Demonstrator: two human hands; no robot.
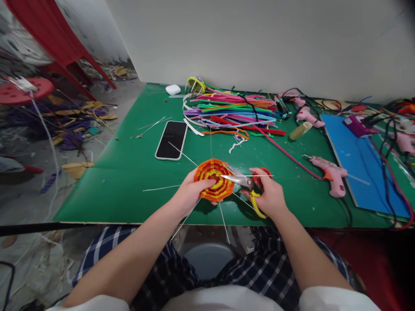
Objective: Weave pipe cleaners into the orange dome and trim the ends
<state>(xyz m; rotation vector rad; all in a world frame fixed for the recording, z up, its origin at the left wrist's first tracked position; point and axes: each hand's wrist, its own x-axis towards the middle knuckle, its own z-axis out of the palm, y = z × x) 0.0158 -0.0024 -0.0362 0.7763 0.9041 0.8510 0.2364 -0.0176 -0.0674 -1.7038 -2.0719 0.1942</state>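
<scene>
My left hand (pixel 188 194) grips an orange, red and yellow woven disc (pixel 223 192) by its left side, thumb laid across the front. Thin pale wire spokes (pixel 224 222) stick out from the disc in several directions. In my right hand (pixel 270 196) is a pair of scissors (pixel 258 206) with one yellow and one red-orange handle loop. The scissor blades point left and lie over the disc's right part, parted, with a spoke running close by them. Whether the blades touch that spoke I cannot tell.
Behind the disc lie a phone (pixel 171 140) and a heap of coloured pipe cleaners (pixel 233 108). A white case (pixel 173 89) sits at the back left. On the right are a pink glue gun (pixel 330 172), a blue board (pixel 363 172) and black cables. The green table's (pixel 129 172) front edge is at my lap.
</scene>
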